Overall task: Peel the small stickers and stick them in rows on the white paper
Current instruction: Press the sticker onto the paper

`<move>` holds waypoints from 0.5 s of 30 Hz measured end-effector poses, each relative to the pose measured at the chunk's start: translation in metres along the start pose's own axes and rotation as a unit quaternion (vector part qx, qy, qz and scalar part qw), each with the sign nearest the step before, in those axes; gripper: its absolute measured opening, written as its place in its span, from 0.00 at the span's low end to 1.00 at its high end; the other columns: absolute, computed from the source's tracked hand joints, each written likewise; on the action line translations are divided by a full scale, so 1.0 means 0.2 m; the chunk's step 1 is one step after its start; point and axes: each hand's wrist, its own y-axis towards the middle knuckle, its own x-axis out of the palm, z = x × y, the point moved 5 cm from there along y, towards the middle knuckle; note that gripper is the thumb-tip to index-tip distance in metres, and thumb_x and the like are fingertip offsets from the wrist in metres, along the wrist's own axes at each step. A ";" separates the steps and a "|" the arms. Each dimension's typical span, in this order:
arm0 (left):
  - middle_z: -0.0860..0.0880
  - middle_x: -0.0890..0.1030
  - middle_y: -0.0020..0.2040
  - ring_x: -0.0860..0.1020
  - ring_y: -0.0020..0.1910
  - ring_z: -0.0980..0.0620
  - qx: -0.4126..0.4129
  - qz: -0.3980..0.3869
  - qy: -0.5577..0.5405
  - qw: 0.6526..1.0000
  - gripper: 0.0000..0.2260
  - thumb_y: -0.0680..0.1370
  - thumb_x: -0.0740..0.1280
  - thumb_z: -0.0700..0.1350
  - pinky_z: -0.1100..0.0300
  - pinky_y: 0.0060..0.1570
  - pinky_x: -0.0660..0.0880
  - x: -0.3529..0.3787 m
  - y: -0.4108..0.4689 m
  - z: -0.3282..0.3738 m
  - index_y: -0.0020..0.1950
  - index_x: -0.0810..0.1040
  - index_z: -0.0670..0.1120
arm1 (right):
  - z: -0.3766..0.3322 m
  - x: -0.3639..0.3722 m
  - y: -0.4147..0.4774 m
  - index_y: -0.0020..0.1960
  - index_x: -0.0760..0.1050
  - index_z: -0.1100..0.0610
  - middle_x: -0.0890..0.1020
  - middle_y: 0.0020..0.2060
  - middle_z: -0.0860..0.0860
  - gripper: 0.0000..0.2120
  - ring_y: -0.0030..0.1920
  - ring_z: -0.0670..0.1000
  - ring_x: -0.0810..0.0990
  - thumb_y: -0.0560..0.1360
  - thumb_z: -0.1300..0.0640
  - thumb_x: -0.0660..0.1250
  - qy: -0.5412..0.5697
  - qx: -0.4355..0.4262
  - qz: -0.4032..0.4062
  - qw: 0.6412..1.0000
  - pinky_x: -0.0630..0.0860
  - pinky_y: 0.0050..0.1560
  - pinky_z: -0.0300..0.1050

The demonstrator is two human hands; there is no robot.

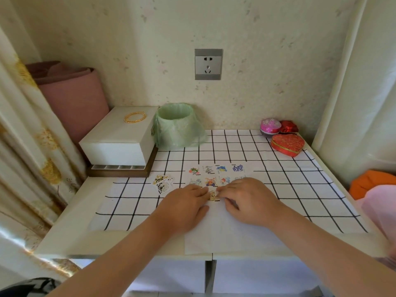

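Note:
The white paper (225, 232) lies on the checked cloth at the table's front middle. Two rows of small cartoon stickers (216, 169) sit along its far end, the second row partly hidden by my hands. Below them a yellowish sticker (212, 196) lies on the paper. The fingertips of my left hand (184, 205) touch its left edge. The fingertips of my right hand (246, 200) touch its right edge. Both hands are palm down. A small pile of loose stickers (162, 182) lies left of the paper.
A white box (120, 138) with a gold bangle (135, 117) on it stands at the back left, beside a green-lined bin (177, 125). Red and pink trinket boxes (287, 144) sit at the back right. A curtain (25, 146) hangs on the left.

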 end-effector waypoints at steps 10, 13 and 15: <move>0.50 0.83 0.53 0.81 0.52 0.48 -0.013 -0.009 -0.044 0.999 0.18 0.77 0.56 0.52 0.54 0.37 0.81 -0.03 0.00 -0.01 0.53 0.82 0.45 | -0.09 -0.03 -0.02 0.57 0.81 0.49 0.82 0.55 0.43 0.17 0.44 0.52 0.79 0.75 0.55 0.57 -0.026 -0.049 0.033 0.998 0.76 0.45 0.49; 0.50 0.80 0.56 0.79 0.55 0.47 0.010 -0.021 -0.039 0.999 0.17 0.77 0.56 0.53 0.56 0.39 0.79 -0.05 -0.02 -0.01 0.59 0.78 0.48 | -0.09 -0.03 -0.04 0.59 0.82 0.48 0.83 0.57 0.41 0.19 0.49 0.51 0.80 0.74 0.55 0.59 -0.006 -0.054 0.036 0.998 0.75 0.51 0.51; 0.48 0.79 0.60 0.79 0.57 0.46 0.020 -0.028 -0.047 0.998 0.17 0.78 0.57 0.53 0.54 0.40 0.80 -0.05 -0.04 -0.02 0.62 0.76 0.51 | -0.07 -0.03 -0.04 0.58 0.83 0.46 0.84 0.57 0.41 0.19 0.52 0.49 0.82 0.74 0.54 0.59 0.013 -0.037 0.029 0.999 0.76 0.53 0.51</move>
